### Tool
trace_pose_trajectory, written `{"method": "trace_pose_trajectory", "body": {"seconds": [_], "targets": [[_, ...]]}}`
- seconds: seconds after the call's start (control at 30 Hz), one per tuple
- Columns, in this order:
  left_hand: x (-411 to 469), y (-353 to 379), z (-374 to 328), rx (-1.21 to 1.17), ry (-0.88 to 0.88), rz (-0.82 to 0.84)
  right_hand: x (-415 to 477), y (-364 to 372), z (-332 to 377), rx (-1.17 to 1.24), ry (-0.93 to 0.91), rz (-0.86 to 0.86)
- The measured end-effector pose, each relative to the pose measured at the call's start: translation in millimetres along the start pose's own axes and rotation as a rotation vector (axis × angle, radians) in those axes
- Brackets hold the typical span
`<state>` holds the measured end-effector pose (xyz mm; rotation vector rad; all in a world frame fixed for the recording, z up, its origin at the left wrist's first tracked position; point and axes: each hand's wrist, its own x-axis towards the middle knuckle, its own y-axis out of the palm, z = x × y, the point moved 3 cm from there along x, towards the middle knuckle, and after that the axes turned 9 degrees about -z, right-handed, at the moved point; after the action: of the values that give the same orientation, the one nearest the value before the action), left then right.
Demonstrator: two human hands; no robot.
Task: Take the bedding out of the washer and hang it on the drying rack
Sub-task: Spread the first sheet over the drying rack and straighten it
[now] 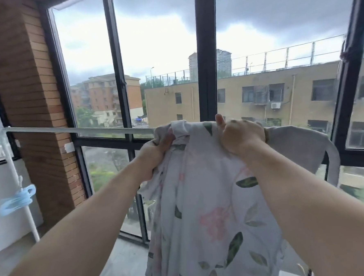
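**Left hand (156, 158) and right hand (240, 138) grip floral bedding (202, 200) at the drying rail (69, 130)**

Both hands are raised to rail height, near each other. The left hand's fingers curl into a thick wad of the sheet's upper part. The right hand is a closed fist around another fold, thumb pointing up. Between them the top of the bedding humps over the rail, which is hidden at that spot. The rest hangs down in a long, creased column past the bottom of the view.

This looks like the hanging step: the fabric is up on the rail but bunched. The next move probably calls for drawing the hands apart, mostly toward the rail's bare left stretch, to spread the cloth. Enough should go over the far side that its weight does not drag it off.

The bedding is thin, soft and limp, pale grey-white with pink flowers and green leaves. The rail is a slim, straight, pale metal bar. Just beside the right hand, a plain grey cloth (300, 143) drapes over the rail's right part.

At the rail's left end stands a white pole (30, 217) carrying blue plastic loops (16, 199), beside a brick pillar (30, 83). Behind are a black window frame (206, 51) and, below, a concrete floor (124, 258).
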<state>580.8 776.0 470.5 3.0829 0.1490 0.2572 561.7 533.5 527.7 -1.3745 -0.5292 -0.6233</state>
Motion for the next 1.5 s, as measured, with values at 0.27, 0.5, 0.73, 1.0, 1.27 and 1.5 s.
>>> {"method": "trace_pose_trajectory", "body": {"seconds": [0.27, 0.5, 0.73, 1.0, 1.27, 1.5], "targets": [[38.4, -78.8, -36.6, -0.208, -0.014, -0.592, -2.1, -3.0, 1.1, -0.015, 0.025, 0.024], [33.6, -91.3, -13.7, -0.452, -0.106, -0.360, -3.4, 1.2, -3.1, -0.112, 0.005, 0.017], [15.5, -96.7, 13.9, -0.543, -0.162, -0.139, -6.8, 1.4, 3.5, -0.144, -0.020, 0.001], [6.5, -75.7, -27.2, 0.187, 0.083, -0.408, -4.6, 3.4, -2.4, -0.151, -0.022, -0.017], [58.5, -121.9, -77.9, -0.369, -0.077, -0.629, -5.8, 1.8, -0.8, -0.117, -0.026, -0.021], [70.9, -146.5, -80.7, -0.497, -0.003, -0.695, -2.6, 8.5, -1.8, -0.124, -0.025, -0.051]]}}
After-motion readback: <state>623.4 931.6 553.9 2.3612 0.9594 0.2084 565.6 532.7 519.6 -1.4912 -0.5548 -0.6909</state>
